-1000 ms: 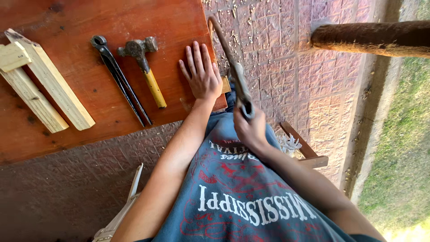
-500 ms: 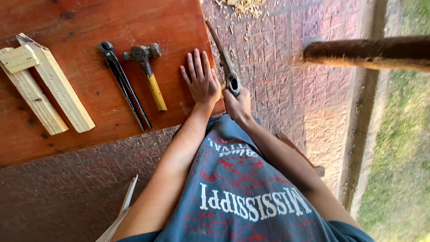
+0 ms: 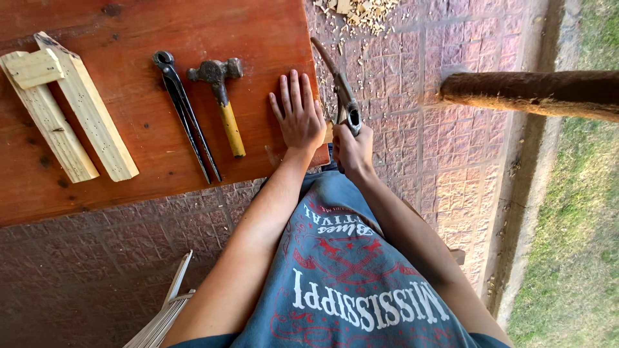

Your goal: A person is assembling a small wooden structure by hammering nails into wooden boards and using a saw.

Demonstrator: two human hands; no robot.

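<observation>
In the head view, the person's left hand (image 3: 298,119) lies flat with fingers spread on the reddish-brown wooden tabletop (image 3: 129,174), near the table's right edge at the centre of the frame; it grips nothing. Just right of it, past the table edge, the right hand (image 3: 351,151) is closed around the handle of a slim grey metal hand tool (image 3: 338,87), whose long curved end rises toward the top of the frame over the patterned brick paving (image 3: 400,71).

Left of the flat hand lies a hammer with a dark metal head and yellow wooden handle (image 3: 222,103), and just beside that a pair of long black iron pincers (image 3: 187,116). At the far left rest two pale wooden battens with a small block across them (image 3: 64,113). Pale wood shavings (image 3: 361,13) litter the paving at the top. A rough brown log (image 3: 535,93) crosses the upper right, above a grass strip (image 3: 580,225).
</observation>
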